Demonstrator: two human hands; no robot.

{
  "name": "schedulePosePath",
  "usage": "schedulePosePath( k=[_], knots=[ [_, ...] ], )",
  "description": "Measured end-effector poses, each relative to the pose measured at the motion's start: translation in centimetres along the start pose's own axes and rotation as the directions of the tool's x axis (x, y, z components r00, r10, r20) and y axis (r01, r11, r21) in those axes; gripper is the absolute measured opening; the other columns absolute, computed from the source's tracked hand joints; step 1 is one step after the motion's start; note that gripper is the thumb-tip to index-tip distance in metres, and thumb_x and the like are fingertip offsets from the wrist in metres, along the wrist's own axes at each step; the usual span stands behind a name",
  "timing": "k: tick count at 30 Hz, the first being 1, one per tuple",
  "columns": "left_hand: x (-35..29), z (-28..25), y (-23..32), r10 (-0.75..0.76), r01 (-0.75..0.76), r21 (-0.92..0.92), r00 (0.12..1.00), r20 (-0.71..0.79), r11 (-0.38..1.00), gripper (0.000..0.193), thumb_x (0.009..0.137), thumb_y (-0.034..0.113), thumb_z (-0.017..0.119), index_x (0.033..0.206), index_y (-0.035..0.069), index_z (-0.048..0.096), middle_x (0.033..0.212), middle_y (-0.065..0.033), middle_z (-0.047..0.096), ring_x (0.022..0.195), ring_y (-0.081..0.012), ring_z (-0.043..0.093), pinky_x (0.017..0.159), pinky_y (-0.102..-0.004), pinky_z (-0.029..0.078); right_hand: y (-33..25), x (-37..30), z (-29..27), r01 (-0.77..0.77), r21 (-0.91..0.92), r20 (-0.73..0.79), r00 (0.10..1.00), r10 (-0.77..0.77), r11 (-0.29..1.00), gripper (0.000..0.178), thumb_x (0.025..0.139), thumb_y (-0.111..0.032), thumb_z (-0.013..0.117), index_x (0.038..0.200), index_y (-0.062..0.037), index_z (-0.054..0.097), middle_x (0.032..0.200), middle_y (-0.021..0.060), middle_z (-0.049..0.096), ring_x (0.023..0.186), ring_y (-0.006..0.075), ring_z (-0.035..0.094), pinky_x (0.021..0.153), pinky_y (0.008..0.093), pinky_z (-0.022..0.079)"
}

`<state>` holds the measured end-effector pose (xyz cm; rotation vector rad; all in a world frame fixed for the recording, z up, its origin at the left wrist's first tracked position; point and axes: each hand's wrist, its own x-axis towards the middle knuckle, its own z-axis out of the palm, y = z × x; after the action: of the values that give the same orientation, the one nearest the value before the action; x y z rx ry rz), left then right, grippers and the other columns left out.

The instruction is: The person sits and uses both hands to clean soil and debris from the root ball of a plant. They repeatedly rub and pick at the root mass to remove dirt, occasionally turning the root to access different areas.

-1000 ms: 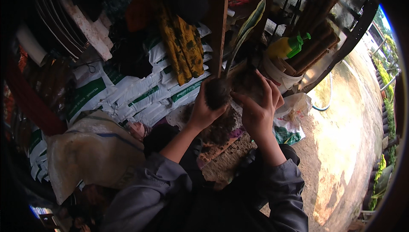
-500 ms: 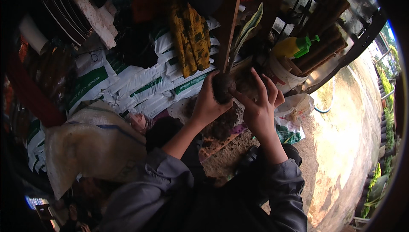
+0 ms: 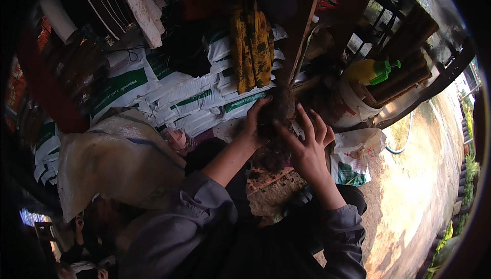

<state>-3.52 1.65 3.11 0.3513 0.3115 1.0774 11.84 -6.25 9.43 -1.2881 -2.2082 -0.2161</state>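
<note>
A dark ball of soil and roots sits between my two hands, with a slender potted-type plant's leaf rising from it, now seen nearly edge-on. My left hand curls round the ball's left side, its thumb near the top. My right hand has its fingers spread, the index fingertip touching the ball's lower right. Below the hands lies loose dark soil, partly on a brownish sheet or sack. Shadow hides the ball's underside and some left fingers.
White-and-green sacks are stacked ahead, with a yellow patterned cloth over them. At right stand a white bucket and a yellow-green sprayer bottle. A woven sack lies left. Another person shows at lower left.
The view has shifted, moving the surroundings rightward. The root ball has tipped and turned, so the leaf shows narrow rather than broad. My right fingers have moved lower along the ball.
</note>
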Motion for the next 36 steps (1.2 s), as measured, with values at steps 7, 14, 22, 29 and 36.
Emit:
schedulePosePath(
  k=[7,14,22,29,36],
  knots=[
    [0.4,0.5,-0.9,0.009,-0.013,-0.143,1.0,-0.03,0.99,0.05,0.091,0.042,0.039,0.122,0.004,0.052,0.108,-0.0132,0.061,0.091,-0.0266,0.063,0.077,-0.0403,0.053,0.2,0.2,-0.4,-0.045,-0.073,-0.093,0.995,0.038,0.996,0.057,0.063,0.003,0.057,0.109,-0.0306,0.068,0.143,0.0099,0.039,0.126,0.0306,0.037,0.101,0.0419,0.021],
    [1.5,-0.6,-1.5,0.001,-0.004,-0.173,1.0,-0.019,0.985,0.045,0.091,0.038,0.041,0.119,0.006,0.054,0.107,-0.0113,0.061,0.092,-0.0251,0.062,0.079,-0.0405,0.052,1.4,0.1,0.1,-0.052,-0.027,-0.116,0.992,0.049,0.998,0.054,0.062,0.002,0.058,0.11,-0.0227,0.066,0.141,0.0123,0.041,0.122,0.0307,0.041,0.1,0.0416,0.023],
    [0.6,-0.4,-1.1,-0.031,0.037,-0.131,0.998,0.051,0.991,0.048,0.09,0.041,0.041,0.122,0.007,0.053,0.112,-0.0103,0.06,0.098,-0.0241,0.06,0.085,-0.0402,0.05,1.2,-0.2,-0.1,0.009,-0.024,-0.137,0.99,-0.012,1.0,0.044,0.067,-0.012,0.06,0.11,-0.0216,0.063,0.141,0.0047,0.041,0.122,0.0297,0.04,0.096,0.0463,0.022],
    [-1.1,1.2,-1.1,-0.061,0.079,-0.121,0.987,0.151,0.989,0.056,0.089,0.045,0.033,0.126,0.006,0.051,0.115,-0.0114,0.059,0.097,-0.0272,0.061,0.084,-0.041,0.051,1.3,-0.9,-0.5,0.027,0.002,-0.215,0.976,-0.026,1.0,0.047,0.067,-0.002,0.059,0.108,-0.022,0.067,0.137,0.0107,0.045,0.119,0.0307,0.043,0.097,0.0418,0.025],
    [-1.5,-0.5,-1.1,-0.123,0.136,-0.05,0.973,0.196,0.989,0.066,0.086,0.049,0.03,0.133,0.005,0.044,0.119,-0.0205,0.055,0.103,-0.0325,0.058,0.088,-0.0431,0.05,1.7,-1.3,-1.4,0.096,-0.057,-0.335,0.936,-0.11,0.994,0.04,0.063,-0.015,0.064,0.099,-0.0319,0.071,0.138,0.0028,0.045,0.118,0.0279,0.041,0.092,0.0434,0.026]
  ],
)
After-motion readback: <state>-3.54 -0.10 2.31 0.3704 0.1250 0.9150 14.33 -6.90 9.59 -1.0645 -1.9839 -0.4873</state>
